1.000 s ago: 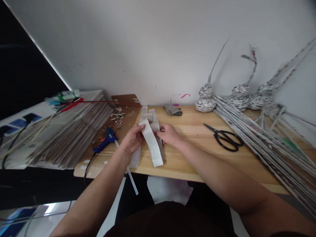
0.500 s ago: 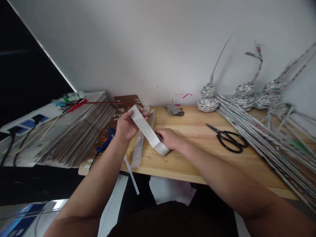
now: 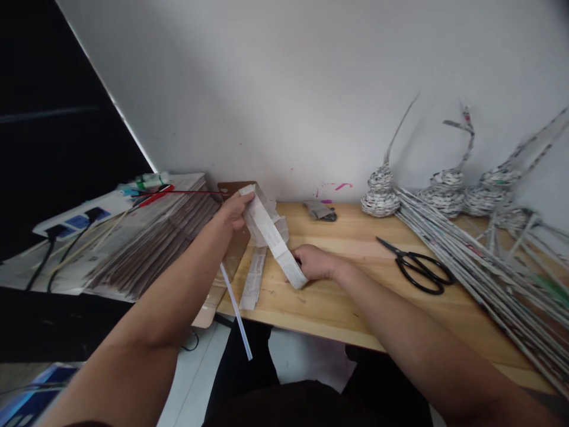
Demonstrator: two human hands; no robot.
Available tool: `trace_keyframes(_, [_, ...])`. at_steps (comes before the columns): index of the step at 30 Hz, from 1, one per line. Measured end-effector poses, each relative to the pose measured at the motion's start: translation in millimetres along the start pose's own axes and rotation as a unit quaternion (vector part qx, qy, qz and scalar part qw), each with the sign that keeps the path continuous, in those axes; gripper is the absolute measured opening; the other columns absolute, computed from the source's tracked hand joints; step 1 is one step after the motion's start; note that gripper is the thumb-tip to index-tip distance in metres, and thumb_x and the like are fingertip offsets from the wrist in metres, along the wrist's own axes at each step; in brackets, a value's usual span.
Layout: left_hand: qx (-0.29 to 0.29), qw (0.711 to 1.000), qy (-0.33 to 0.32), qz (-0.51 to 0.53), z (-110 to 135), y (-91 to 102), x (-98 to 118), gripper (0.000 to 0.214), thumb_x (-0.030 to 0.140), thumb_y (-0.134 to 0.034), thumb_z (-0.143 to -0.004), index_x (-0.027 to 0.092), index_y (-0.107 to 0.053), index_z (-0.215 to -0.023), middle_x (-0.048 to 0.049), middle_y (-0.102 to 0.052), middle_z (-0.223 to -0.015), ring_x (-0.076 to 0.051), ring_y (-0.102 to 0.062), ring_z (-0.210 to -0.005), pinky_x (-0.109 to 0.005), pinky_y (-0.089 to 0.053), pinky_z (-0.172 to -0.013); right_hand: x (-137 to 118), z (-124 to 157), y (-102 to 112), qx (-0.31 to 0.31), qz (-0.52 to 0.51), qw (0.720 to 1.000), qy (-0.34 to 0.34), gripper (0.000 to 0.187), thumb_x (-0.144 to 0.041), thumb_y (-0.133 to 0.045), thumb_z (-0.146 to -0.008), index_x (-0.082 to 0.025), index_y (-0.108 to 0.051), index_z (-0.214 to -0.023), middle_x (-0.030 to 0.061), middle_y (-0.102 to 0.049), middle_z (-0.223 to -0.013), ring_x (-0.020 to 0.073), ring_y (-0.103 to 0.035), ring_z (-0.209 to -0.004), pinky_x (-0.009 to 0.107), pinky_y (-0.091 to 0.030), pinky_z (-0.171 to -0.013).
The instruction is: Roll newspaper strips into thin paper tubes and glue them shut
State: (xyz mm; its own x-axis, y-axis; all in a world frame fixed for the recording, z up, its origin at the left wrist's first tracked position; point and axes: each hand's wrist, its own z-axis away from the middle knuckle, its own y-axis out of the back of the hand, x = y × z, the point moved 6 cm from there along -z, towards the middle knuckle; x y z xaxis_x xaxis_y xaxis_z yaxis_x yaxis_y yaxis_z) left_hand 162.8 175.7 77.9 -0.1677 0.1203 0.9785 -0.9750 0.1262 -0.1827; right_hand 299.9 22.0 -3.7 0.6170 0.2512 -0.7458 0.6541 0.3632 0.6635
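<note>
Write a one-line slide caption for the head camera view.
Left hand and right hand hold a newspaper strip over a wooden table, scissors nearby.

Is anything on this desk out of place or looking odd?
A thin white stick juts over the table's front edge, its end unsupported. Pink smears mark the wall. The paper strip between left hand and right hand looks intact.

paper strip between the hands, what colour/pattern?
The paper strip is white newsprint with fine grey print; head view.
</note>
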Motion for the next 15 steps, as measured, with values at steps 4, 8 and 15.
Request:
trace_keyframes(4, [-0.029,0.999,-0.032,-0.019,-6.2,-12.6,18.2,0.029,0.01,-0.066,-0.08,0.02,-0.065,-0.107,0.0007,-0.064,-0.069,-0.011,-0.057,-0.053,-0.025,-0.052,-0.059,3.1,-0.5,-2.0,-0.022,-0.059,0.998,0.0,0.031,-0.04,-0.081,-0.062,-0.016,-0.07,-0.079,-0.0001,-0.07,-0.075,0.0158,-0.059,-0.067,0.024,-0.041,-0.06])
trace_keyframes(8, [-0.059,0.995,-0.045,-0.064,-6.2,-11.9,16.5,0.039,0.007,-0.067,-0.077,0.023,-0.065,-0.113,0.0001,-0.066,-0.071,-0.011,-0.058,-0.053,-0.021,-0.048,-0.053,3.3,-1.2,-1.4,-0.009,-0.058,0.998,-0.005,0.014,-0.024,-0.074,-0.067,-0.016,-0.069,-0.077,-0.0002,-0.07,-0.077,0.0157,-0.06,-0.07,0.022,-0.042,-0.062])
trace_keyframes(15, [-0.03,0.992,0.101,-0.075,1.8,25.1,-35.5,0.024,0.008,-0.069,-0.076,0.02,-0.065,-0.097,-0.0002,-0.067,-0.069,-0.013,-0.061,-0.049,-0.024,-0.05,-0.049,0.3,-0.1,1.4,0.006,-0.032,0.999,0.001,0.016,-0.017,-0.064,-0.068,-0.017,-0.073,-0.082,0.0005,-0.073,-0.083,0.0181,-0.063,-0.077,0.022,-0.043,-0.063])
